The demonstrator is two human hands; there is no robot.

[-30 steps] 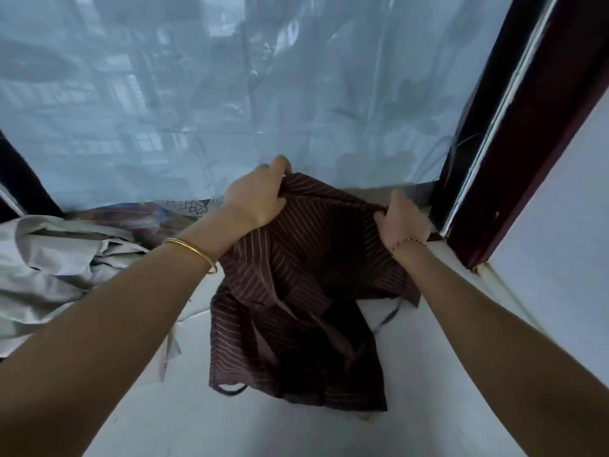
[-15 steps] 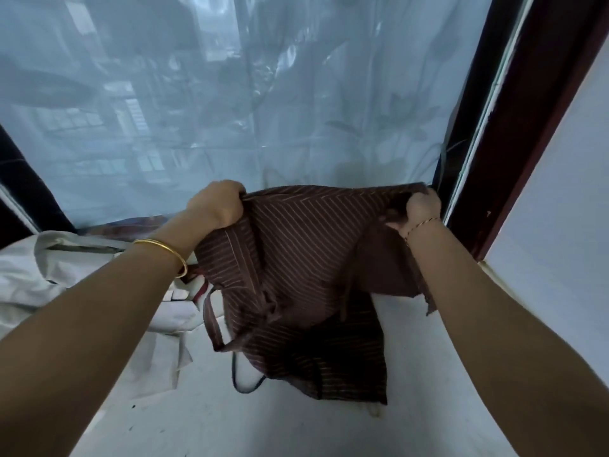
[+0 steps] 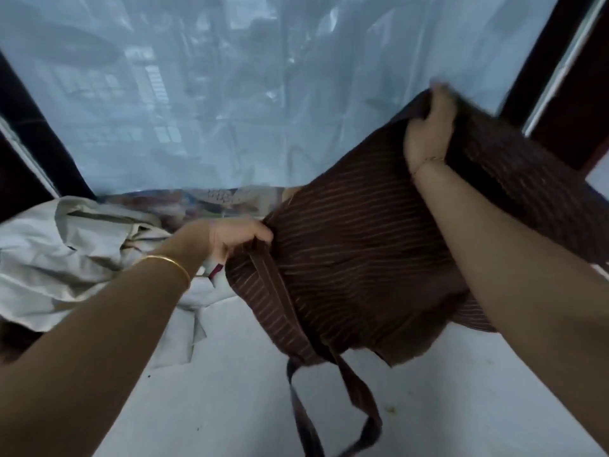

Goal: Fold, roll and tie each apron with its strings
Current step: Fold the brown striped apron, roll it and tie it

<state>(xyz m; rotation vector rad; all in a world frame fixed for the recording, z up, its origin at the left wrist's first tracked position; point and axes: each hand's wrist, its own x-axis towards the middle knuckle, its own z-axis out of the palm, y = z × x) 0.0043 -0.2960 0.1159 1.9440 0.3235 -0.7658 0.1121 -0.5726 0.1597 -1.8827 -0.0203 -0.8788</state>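
A dark brown apron with thin pale stripes hangs in the air between my hands, lifted off the white surface. My left hand grips its lower left corner, low and near the middle of the view. Higher up at the right, my right hand grips the other edge, so the cloth is stretched on a slant. A long strap dangles from the apron in a loop toward the surface. Part of the apron drapes over my right forearm.
A crumpled cream-coloured cloth lies heaped at the left on the surface. Behind it lies a patterned fabric under a pale translucent curtain. A dark red frame and a white wall stand at the right.
Both hands lifted the apron off the surface. My right hand rose up and to the right, my left hand dropped lower, and the strap now hangs free.
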